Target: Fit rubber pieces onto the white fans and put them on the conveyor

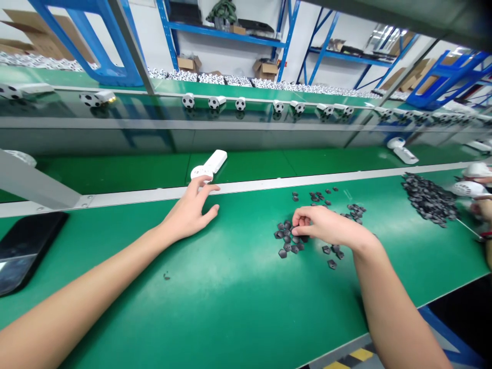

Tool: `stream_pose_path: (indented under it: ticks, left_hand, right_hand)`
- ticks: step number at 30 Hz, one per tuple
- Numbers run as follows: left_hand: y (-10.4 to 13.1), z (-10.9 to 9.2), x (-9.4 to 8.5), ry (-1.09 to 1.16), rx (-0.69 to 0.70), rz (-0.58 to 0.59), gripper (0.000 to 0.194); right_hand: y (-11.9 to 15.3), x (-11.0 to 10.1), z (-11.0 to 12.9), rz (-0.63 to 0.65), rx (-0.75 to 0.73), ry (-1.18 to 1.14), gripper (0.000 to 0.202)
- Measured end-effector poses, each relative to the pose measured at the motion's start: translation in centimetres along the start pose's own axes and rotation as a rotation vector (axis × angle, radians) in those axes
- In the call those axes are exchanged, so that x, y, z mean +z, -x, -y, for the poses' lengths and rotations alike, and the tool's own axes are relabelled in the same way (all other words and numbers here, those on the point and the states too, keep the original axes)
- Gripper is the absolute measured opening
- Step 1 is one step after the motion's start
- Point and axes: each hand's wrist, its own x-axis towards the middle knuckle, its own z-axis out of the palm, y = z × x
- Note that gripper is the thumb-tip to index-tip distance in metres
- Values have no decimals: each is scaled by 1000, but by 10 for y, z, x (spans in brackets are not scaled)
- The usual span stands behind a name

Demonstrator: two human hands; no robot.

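Observation:
My left hand (195,207) reaches to the metal strip at the table's far side, fingers apart, with its fingertips at the round end of a white device (216,161) that lies on the green belt. Whether the fingertips touch it I cannot tell. On the green table, my right hand (317,223) is over a cluster of small black pentagonal pieces (287,233). Its fingers are curled, thumb against the fingertips, and anything between them is hidden. More black pieces (332,264) are scattered around that hand.
A black phone (26,251) lies at the left edge. Toward the right is a large pile of black pieces (428,200), beside another person's hands (485,205) with a white device. Behind the belt (154,171), a raised shelf holds a row of football-patterned items (240,104).

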Motion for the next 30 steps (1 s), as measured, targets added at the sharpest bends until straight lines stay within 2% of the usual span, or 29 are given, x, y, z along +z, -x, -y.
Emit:
stream_pose_path:
  ticks: [6, 8, 12, 14, 19, 26, 30]
  left_hand:
    - [1, 1, 0, -6, 5, 6, 42]
    - [1, 1, 0, -11, 3, 15, 42]
    - [0, 1, 0, -28, 32, 32, 39]
    - [0, 1, 1, -31, 47, 33, 38]
    - [0, 1, 0, -28, 71, 49, 33]
    - [1, 0, 1, -50, 61, 63, 32]
    - [1, 1, 1, -60, 63, 77, 31]
  right_hand:
    - [2, -7, 2, 38, -29, -9, 25]
    - [-3, -6, 0, -67, -43, -28, 27]
    - [-25, 6, -5, -401, -27, -6, 24]
    - [-34, 14, -6, -454, -25, 31, 21]
    - [-29, 19, 1, -363, -45, 47, 22]
    - [-4, 4, 8, -35, -99, -48, 20]
    - [-4, 3, 3, 7, -85, -15, 16]
